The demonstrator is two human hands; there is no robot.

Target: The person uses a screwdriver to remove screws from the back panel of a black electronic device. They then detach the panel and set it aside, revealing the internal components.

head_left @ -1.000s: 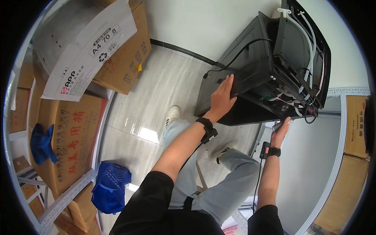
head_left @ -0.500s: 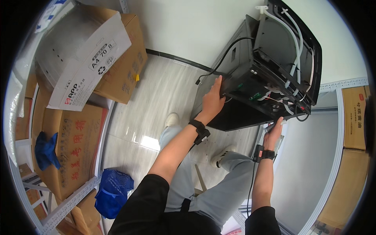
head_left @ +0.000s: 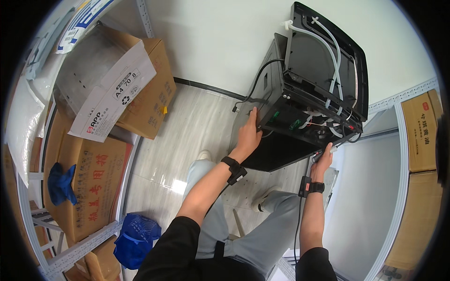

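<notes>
A tall black appliance [head_left: 276, 100] leans at an angle in front of me, its raised top panel [head_left: 328, 61] tilted back and its inner wires and circuit boards exposed. Two pale hoses [head_left: 335, 56] run down from the panel into the body. My left hand [head_left: 247, 138] grips the left side edge of the body, fingers pointing up along it. At the near right edge my right hand [head_left: 322, 161] is closed around the frame; a small pale cylindrical piece [head_left: 333, 149] shows by its fingers. Its palm side is hidden.
A black power cable [head_left: 257, 84] dangles off the appliance's left side. Cardboard boxes [head_left: 101, 187] fill a metal shelf at left, a blue bag [head_left: 136, 241] beside it. More boxes [head_left: 424, 220] stand on the right shelf [head_left: 405, 159]. Behind the appliance rises a white wall [head_left: 211, 42].
The appliance and both hands sit a little farther left and lower in the view, which has itself shifted. Both hands keep the same hold.
</notes>
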